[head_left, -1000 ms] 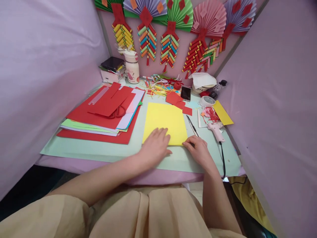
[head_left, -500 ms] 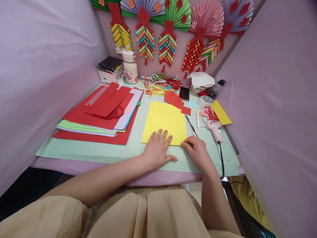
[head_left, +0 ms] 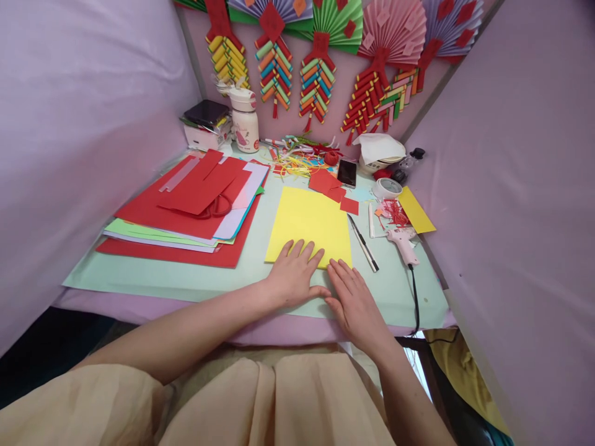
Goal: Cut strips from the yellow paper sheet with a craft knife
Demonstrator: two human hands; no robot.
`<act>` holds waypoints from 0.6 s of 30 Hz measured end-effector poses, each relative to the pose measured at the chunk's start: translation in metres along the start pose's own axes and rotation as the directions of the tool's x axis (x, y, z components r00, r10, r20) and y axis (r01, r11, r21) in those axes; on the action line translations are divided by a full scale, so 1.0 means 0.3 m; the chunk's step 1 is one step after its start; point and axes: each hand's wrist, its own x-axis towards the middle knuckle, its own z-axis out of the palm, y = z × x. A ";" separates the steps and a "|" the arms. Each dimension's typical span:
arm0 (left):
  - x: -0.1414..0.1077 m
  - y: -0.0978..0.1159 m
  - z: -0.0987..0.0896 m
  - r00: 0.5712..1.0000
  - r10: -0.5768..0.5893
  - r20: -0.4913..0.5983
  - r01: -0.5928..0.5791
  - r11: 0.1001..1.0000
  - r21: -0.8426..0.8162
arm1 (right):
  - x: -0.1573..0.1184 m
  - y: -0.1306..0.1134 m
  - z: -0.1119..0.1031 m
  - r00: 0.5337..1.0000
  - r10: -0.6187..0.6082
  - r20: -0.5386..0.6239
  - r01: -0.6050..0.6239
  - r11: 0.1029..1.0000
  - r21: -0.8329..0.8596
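Note:
A yellow sheet of paper (head_left: 309,220) lies flat in the middle of the table. On its near edge my left hand (head_left: 297,272) rests with the fingers spread, pressing the paper. Close beside it, my right hand (head_left: 353,300) lies flat, fingertips touching the sheet's near right corner. The thumbs of both hands almost meet. Just right of the sheet is a slim black-and-silver craft knife or pen (head_left: 364,243); I cannot tell which. Small red paper pieces (head_left: 328,184) lie by the sheet's far right corner.
Red scissors (head_left: 218,206) lie on a stack of coloured paper (head_left: 139,204) at left. A pink glue gun (head_left: 403,244), tape roll (head_left: 387,188) and phone (head_left: 346,173) are at right. A white bottle (head_left: 244,124) stands behind. Paper fans (head_left: 393,28) hang on the wall.
My right hand has moved left from the sheet's right corner and flattened from a pinch, uncovering the lower end of the slim tool. My left hand stays nearly in place.

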 end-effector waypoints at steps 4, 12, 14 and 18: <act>0.006 -0.008 -0.004 1.000 0.016 -0.005 -0.016 1.000 -0.004 | 0.010 0.002 0.012 0.997 0.040 0.072 -0.038 0.999 -0.031; 0.008 -0.004 -0.007 0.999 -0.007 0.038 0.007 1.000 -0.010 | 0.023 -0.002 0.005 0.991 0.070 0.117 -0.059 0.994 -0.096; 0.008 -0.003 -0.006 0.999 -0.011 0.043 0.011 1.000 -0.010 | 0.021 -0.007 -0.003 0.991 0.072 0.110 -0.060 0.992 -0.113; 0.008 -0.001 -0.004 0.999 -0.006 0.041 0.006 1.000 -0.002 | 0.008 -0.026 -0.019 0.995 0.027 0.094 -0.015 0.992 -0.126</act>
